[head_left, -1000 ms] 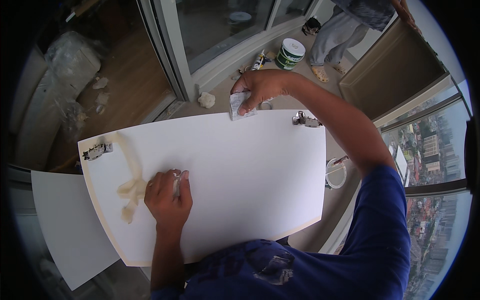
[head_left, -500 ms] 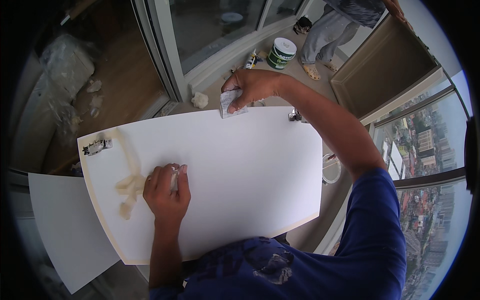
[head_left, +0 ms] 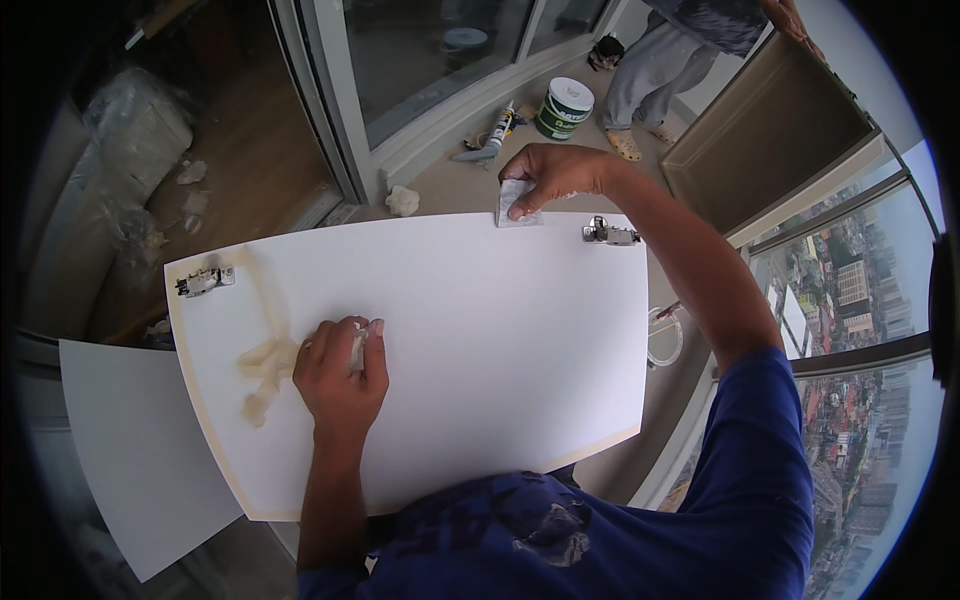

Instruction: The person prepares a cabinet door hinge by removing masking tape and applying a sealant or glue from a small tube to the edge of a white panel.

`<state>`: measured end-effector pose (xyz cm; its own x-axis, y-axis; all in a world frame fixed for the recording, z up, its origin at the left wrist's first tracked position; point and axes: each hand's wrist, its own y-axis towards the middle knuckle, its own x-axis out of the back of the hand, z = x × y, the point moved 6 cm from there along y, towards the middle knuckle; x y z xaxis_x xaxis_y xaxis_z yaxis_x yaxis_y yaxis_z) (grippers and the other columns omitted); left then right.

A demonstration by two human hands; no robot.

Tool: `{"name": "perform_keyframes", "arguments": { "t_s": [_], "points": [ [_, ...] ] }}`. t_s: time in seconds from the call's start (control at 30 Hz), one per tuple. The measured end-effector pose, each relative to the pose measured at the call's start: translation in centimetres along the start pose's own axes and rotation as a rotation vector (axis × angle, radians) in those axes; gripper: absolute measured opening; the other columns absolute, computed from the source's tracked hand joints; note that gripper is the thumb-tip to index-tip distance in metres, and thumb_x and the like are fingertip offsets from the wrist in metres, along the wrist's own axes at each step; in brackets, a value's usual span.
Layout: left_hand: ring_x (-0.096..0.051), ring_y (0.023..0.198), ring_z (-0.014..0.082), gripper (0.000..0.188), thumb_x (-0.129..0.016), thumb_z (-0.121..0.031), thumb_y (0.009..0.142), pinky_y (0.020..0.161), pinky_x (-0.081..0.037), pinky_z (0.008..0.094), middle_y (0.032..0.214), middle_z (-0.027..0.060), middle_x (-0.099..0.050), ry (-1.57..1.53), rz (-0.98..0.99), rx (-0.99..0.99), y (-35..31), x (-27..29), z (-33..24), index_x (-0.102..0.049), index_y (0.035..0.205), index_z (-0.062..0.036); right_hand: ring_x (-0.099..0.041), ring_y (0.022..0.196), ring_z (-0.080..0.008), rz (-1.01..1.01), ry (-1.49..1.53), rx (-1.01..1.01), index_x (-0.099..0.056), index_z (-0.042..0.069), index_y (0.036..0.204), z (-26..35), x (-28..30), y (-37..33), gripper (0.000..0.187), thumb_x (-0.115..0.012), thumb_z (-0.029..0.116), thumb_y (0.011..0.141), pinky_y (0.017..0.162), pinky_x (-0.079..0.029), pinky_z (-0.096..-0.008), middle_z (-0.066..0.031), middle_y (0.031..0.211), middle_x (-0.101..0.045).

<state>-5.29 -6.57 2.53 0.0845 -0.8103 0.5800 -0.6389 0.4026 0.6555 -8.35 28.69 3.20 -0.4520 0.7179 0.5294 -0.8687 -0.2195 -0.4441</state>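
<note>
A white cabinet door panel (head_left: 500,340) lies in front of me, with a metal hinge (head_left: 207,280) at its far left corner and another hinge (head_left: 611,233) at its far right. My right hand (head_left: 550,180) pinches a folded, whitish-grey piece of sandpaper (head_left: 518,208) against the panel's far edge, short of the right hinge. Resting on the panel's left half, my left hand (head_left: 342,372) is curled around a small whitish thing (head_left: 357,350) that I cannot make out. Beside it lies a crumpled strip of masking tape (head_left: 265,362); more tape lines the panel's left edge.
Beyond the panel are a white wad (head_left: 403,201), a caulking tube (head_left: 498,130) and a lidded bucket (head_left: 565,108). A person (head_left: 655,80) stands far right, a hand on a brown-faced panel (head_left: 775,125). Another white panel (head_left: 140,440) is at left; windows (head_left: 860,290) at right.
My right hand has slid the sandpaper to the right along the far edge. The panel has shifted slightly, and the left hand moved a little with it. More of the right hinge shows.
</note>
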Motion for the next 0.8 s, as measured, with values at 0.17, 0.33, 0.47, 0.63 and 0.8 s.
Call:
{"name": "perform_keyframes", "arguments": {
  "t_s": [0.17, 0.33, 0.47, 0.63, 0.8],
  "points": [
    [-0.062, 0.062, 0.0258, 0.012, -0.076, -0.008, 0.088, 0.057, -0.047, 0.0355, 0.076, 0.0071, -0.066, -0.003, -0.013, -0.015, -0.2, 0.4, 0.1, -0.065, 0.088, -0.0030, -0.065, 0.084, -0.0110, -0.030, -0.019, 0.001, -0.073, 0.001, 0.102, 4.2, -1.8, 2.9, 0.034, -0.088, 0.025, 0.083, 0.076, -0.050, -0.0288, -0.0017, 0.089, -0.073],
    [-0.062, 0.062, 0.0254, 0.012, -0.076, -0.008, 0.088, 0.056, -0.047, 0.0351, 0.076, 0.0068, -0.066, -0.003, -0.006, -0.004, -0.3, 0.5, 0.2, -0.065, 0.088, -0.0033, -0.067, 0.085, -0.0117, 0.019, 0.082, -0.125, -0.073, 0.001, 0.103, -5.5, 2.0, -3.5, 0.037, -0.091, 0.025, 0.080, 0.078, -0.052, -0.0283, -0.0019, 0.092, -0.074],
    [-0.062, 0.062, 0.0256, 0.011, -0.075, -0.006, 0.089, 0.056, -0.047, 0.0351, 0.076, 0.0081, -0.065, -0.023, -0.011, -0.015, -0.2, 0.5, 0.2, -0.065, 0.088, -0.0017, -0.067, 0.084, -0.0110, -0.093, 0.119, -0.232, -0.073, 0.001, 0.102, -8.7, 3.3, -7.0, 0.037, -0.091, 0.024, 0.080, 0.078, -0.052, -0.0290, -0.0029, 0.091, -0.074],
    [-0.060, 0.062, 0.0258, 0.008, -0.073, -0.004, 0.091, 0.055, -0.046, 0.0352, 0.077, 0.0100, -0.064, -0.048, 0.022, -0.009, -0.2, 0.6, 0.0, -0.067, 0.090, 0.0011, -0.066, 0.082, -0.0088, -0.079, 0.140, -0.037, -0.074, 0.000, 0.098, -2.6, 0.0, -2.7, 0.034, -0.091, 0.024, 0.081, 0.074, -0.051, -0.0270, -0.0020, 0.088, -0.074],
    [-0.061, 0.062, 0.0259, 0.010, -0.075, -0.004, 0.089, 0.056, -0.046, 0.0350, 0.075, 0.0087, -0.065, -0.092, 0.007, 0.012, -0.1, 0.8, -0.2, -0.066, 0.088, -0.0007, -0.064, 0.081, -0.0080, -0.055, 0.121, -0.105, -0.073, 0.000, 0.099, -5.1, 1.1, -4.4, 0.034, -0.091, 0.021, 0.080, 0.073, -0.051, -0.0255, -0.0013, 0.089, -0.074]
  ]
}}
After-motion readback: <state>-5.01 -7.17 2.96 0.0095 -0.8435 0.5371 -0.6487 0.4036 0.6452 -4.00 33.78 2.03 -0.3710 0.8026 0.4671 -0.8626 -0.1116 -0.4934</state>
